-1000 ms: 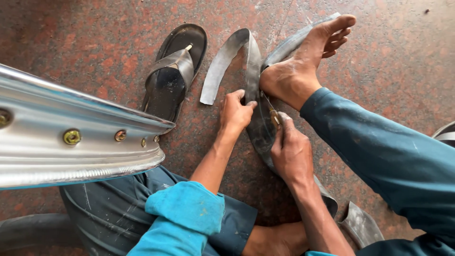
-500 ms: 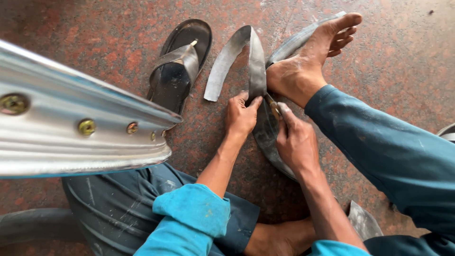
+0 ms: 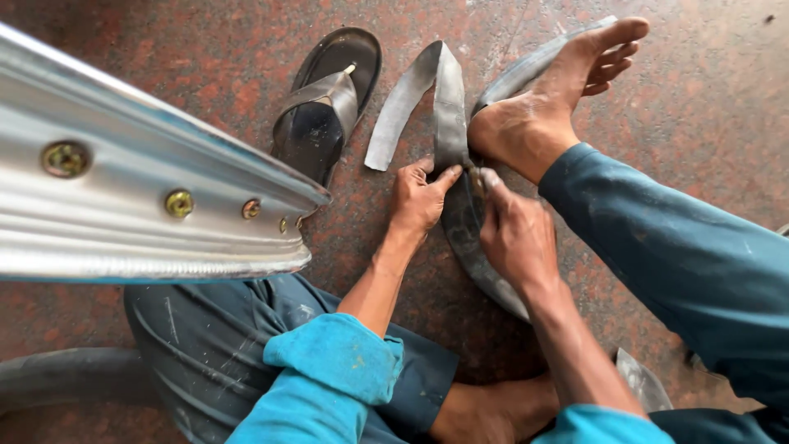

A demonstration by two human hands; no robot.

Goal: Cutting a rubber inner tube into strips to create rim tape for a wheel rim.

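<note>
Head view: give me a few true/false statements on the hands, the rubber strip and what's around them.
1. Both hands, left hand and right hand, touch the rubber strip. True.
2. A bare foot rests on the strip. True.
3. The sandal is on that foot. False: it lies empty on the floor, left of the strip.
4. The metal rim lies flat under the hands. False: it crosses the left of the view, apart from them.
5. The sleeves are red. False: blue.
</note>
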